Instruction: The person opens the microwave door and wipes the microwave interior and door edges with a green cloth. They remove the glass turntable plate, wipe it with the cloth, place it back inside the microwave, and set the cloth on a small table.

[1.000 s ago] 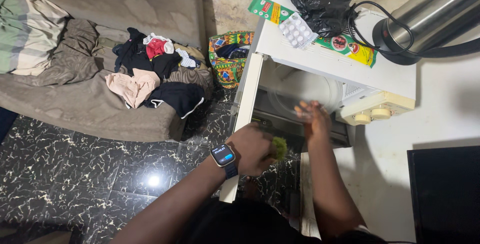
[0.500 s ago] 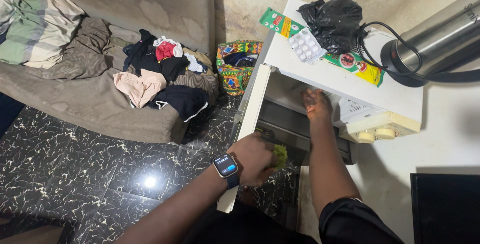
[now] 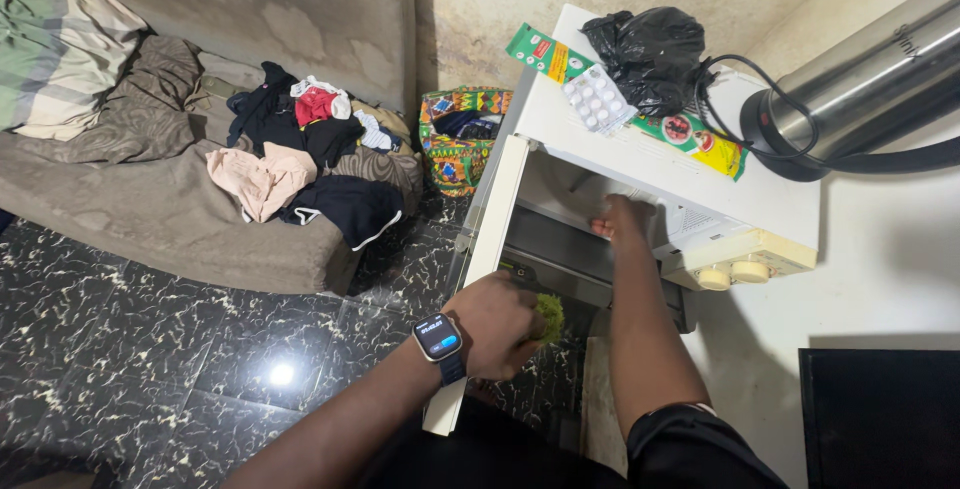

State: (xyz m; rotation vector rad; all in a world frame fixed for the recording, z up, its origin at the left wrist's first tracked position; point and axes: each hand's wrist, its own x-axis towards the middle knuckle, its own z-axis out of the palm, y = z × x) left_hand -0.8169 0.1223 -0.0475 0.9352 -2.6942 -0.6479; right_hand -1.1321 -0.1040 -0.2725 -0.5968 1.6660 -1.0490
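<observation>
Meanwhile, the right hand (image 3: 620,219) had been moved deeper into the white microwave oven (image 3: 700,199), its fingers hidden, while the yellow-green scrubbing sponge (image 3: 549,316) was kept clenched in the left hand (image 3: 497,326) by the open door (image 3: 480,269).

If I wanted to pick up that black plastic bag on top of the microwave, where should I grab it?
Probably at the bunched, crumpled top of the black bag, coming from above. It sits slumped on the flat white microwave, and its gathered folds stick up, giving fingers something to pinch. The pill strip lies on its left and a black cord on its right, so the sides are crowded.
</observation>
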